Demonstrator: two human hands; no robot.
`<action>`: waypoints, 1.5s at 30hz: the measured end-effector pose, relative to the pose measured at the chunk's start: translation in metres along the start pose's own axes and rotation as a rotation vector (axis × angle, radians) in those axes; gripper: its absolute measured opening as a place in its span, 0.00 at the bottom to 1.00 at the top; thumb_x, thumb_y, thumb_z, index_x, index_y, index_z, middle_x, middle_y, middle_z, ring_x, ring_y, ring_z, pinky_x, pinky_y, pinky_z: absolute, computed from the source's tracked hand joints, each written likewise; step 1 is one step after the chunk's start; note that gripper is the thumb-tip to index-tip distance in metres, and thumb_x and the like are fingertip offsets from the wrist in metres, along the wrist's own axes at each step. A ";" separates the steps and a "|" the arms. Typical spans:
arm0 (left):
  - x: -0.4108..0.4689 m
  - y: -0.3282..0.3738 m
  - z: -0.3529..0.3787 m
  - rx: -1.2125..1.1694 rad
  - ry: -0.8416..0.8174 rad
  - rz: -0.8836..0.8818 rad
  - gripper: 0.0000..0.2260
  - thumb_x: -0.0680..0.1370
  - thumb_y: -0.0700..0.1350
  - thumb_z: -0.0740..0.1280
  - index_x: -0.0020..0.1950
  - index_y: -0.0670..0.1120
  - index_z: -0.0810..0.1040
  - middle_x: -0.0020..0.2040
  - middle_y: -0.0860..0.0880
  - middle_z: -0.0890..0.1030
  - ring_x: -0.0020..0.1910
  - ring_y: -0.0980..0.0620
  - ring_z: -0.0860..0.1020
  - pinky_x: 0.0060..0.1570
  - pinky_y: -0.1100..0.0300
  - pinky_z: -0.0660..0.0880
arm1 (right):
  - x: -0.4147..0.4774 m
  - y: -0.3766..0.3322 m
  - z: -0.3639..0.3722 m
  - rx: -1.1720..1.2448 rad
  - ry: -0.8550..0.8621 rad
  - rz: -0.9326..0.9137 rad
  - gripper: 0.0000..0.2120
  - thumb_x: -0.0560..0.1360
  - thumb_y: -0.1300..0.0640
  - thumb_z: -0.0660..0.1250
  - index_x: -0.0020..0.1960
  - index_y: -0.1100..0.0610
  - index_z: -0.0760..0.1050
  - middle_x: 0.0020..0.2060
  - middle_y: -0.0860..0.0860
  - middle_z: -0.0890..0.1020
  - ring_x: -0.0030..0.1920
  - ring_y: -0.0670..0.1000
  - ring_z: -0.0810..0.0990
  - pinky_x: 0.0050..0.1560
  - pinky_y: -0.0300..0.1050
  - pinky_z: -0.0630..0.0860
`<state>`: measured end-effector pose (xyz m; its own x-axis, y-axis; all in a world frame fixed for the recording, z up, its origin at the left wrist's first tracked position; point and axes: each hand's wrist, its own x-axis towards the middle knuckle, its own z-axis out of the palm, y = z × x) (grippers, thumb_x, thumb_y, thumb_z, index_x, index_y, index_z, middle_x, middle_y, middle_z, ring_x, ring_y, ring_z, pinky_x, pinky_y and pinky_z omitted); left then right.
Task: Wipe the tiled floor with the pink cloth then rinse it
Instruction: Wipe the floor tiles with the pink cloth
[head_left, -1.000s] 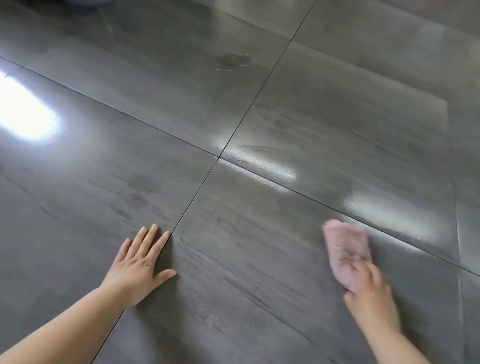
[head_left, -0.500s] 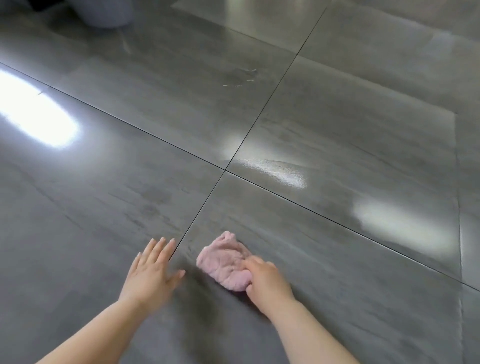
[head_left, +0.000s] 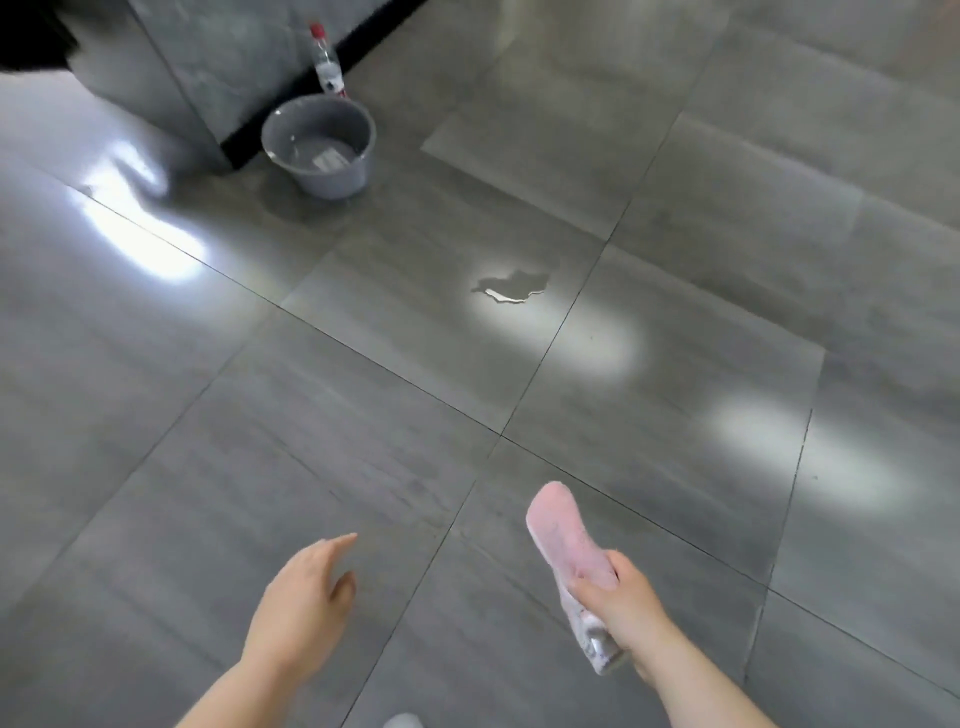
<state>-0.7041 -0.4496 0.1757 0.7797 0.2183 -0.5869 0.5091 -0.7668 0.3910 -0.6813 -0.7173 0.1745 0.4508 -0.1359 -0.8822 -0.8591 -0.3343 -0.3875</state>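
- Your right hand (head_left: 623, 597) grips the pink, fuzzy cloth (head_left: 558, 525), with the fingers curled round its lower half. The rounded pink end sticks out forward past your thumb, and a paler end pokes out below the hand.
- You hold the cloth above the glossy grey tiled floor (head_left: 156, 467), over the near tiles just right of a grout line that runs away from you.
- Your left hand (head_left: 296, 608) holds nothing. Its fingers are relaxed and stretched forward, with the thumb a little apart. I cannot tell whether it touches the tiles.
- A small puddle of water (head_left: 511, 286) lies mid-floor, just left of that same grout line and well ahead of both hands.
- A round grey plastic bucket (head_left: 319, 148) stands at the far edge of the floor. It is upright, with some water in the bottom.
- Just behind the bucket stands a clear plastic bottle with a red cap (head_left: 326, 62), against the dark plinth of a grey stone-look cabinet (head_left: 208, 62).
- Bright patches of reflected light show on the tiles to the left and right.
- A small white shape (head_left: 402, 721) sits at the near edge of the view; it is too cropped to identify.
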 end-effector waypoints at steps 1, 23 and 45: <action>-0.011 0.005 -0.026 -0.006 0.000 -0.009 0.19 0.77 0.41 0.58 0.68 0.49 0.66 0.69 0.48 0.70 0.70 0.50 0.65 0.66 0.58 0.62 | -0.022 -0.014 -0.004 -0.024 0.023 0.014 0.08 0.69 0.57 0.62 0.48 0.56 0.69 0.24 0.51 0.69 0.18 0.49 0.64 0.22 0.31 0.60; 0.329 0.225 -0.169 -0.001 0.103 -0.045 0.12 0.78 0.43 0.56 0.58 0.49 0.76 0.60 0.48 0.77 0.59 0.47 0.74 0.46 0.60 0.64 | 0.220 -0.354 -0.121 -0.207 0.335 -0.136 0.06 0.71 0.60 0.53 0.38 0.52 0.65 0.32 0.52 0.71 0.25 0.51 0.68 0.31 0.39 0.64; 0.722 0.088 0.058 0.427 -0.046 0.220 0.30 0.74 0.59 0.44 0.74 0.49 0.43 0.77 0.50 0.43 0.75 0.54 0.42 0.73 0.49 0.39 | 0.614 -0.265 0.009 -1.233 0.336 -0.951 0.42 0.58 0.39 0.64 0.69 0.45 0.54 0.75 0.53 0.38 0.59 0.60 0.66 0.66 0.54 0.63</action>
<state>-0.1175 -0.3940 -0.2548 0.8304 0.0039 -0.5572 0.1314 -0.9732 0.1889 -0.1795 -0.7036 -0.2669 0.8589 0.4191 -0.2944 0.3926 -0.9079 -0.1471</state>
